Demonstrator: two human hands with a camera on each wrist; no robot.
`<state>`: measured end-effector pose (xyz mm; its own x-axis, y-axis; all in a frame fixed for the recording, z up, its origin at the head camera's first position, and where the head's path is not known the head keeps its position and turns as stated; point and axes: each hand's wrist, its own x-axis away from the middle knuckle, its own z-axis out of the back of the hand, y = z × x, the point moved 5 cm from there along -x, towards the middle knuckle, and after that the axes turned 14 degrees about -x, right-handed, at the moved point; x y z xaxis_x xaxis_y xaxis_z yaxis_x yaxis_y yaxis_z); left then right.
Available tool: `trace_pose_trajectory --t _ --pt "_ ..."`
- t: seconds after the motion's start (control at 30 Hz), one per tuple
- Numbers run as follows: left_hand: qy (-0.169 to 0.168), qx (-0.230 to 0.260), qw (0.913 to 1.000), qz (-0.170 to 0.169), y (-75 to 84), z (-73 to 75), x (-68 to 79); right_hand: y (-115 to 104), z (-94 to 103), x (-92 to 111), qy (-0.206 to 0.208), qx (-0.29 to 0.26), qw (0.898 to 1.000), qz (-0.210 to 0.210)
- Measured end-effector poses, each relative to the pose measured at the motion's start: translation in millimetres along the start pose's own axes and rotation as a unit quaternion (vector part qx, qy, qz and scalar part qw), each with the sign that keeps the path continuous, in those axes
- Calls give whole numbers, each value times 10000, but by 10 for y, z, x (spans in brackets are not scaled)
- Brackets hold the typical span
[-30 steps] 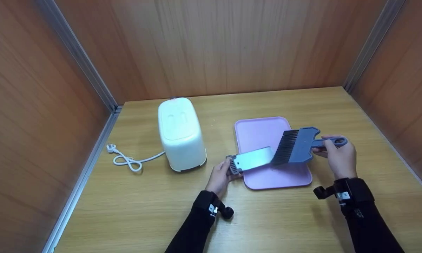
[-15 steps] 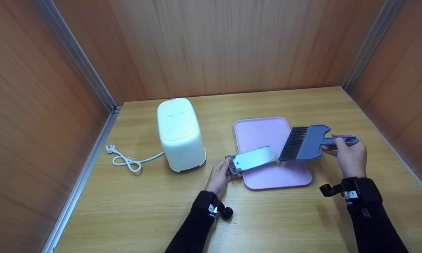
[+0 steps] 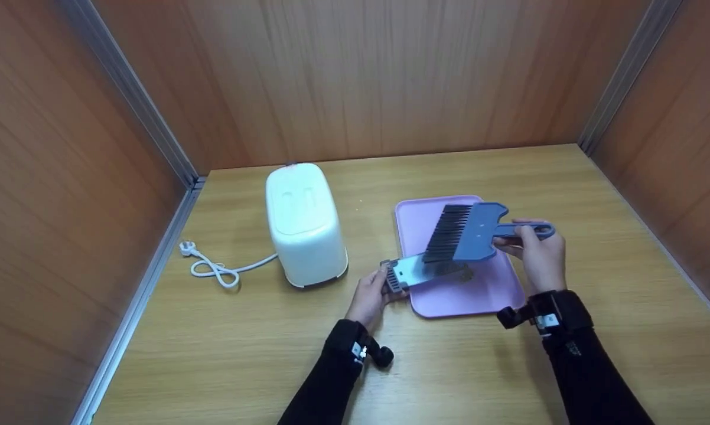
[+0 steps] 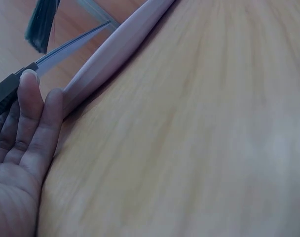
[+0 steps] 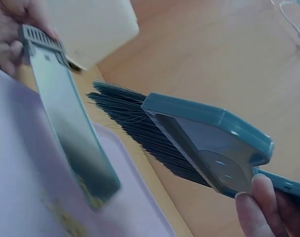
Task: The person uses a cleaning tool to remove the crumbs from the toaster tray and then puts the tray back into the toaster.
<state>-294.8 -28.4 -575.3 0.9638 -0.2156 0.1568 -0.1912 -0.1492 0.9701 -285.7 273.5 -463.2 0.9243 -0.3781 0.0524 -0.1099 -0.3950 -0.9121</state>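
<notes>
Closest to us, on the near side of the lilac tray [image 3: 417, 221], are two black sleeves [image 3: 594, 369] with a dark band [image 3: 559, 316] at each wrist. Past them, beside the tray's left edge, we see the left hand [image 3: 368, 300] gripping the grey slotted end of a narrow metal pan [image 3: 411, 271], which reaches out over the tray. At the tray's right edge, the right hand [image 3: 543, 262] grasps the handle of a blue brush [image 3: 478, 235]. We see its dark bristles above the pan, over the tray, but cannot tell whether they touch it. Yellowish crumbs [image 5: 70, 219] lie at the pan's free end and on the tray. Well left of the tray, we find a looped white cord [image 3: 243, 270] and a white rounded appliance [image 3: 305, 230] on the wooden table [image 3: 243, 354]. Beyond the tray rises a wood-grained panel [image 3: 355, 77].
</notes>
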Motion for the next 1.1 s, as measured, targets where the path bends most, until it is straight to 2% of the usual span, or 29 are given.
trace_pose_trajectory --t 0.17,0.3,0.7,0.93,1.1 --pt "43 50 10000 61 2 -11 4 192 -210 44 -205 325 9992 -65" --pt "54 109 9999 123 0 -22 5 258 -261 59 -257 654 9975 -4" --pt "55 33 10000 65 8 -9 -1 225 -180 92 -264 1159 9927 -207" --pt "-10 -67 9999 -84 -1 -3 -3 155 -90 76 -482 1110 9927 -1" --pt "-11 -21 10000 -86 4 -5 4 110 16 43 -382 1221 9918 -68"
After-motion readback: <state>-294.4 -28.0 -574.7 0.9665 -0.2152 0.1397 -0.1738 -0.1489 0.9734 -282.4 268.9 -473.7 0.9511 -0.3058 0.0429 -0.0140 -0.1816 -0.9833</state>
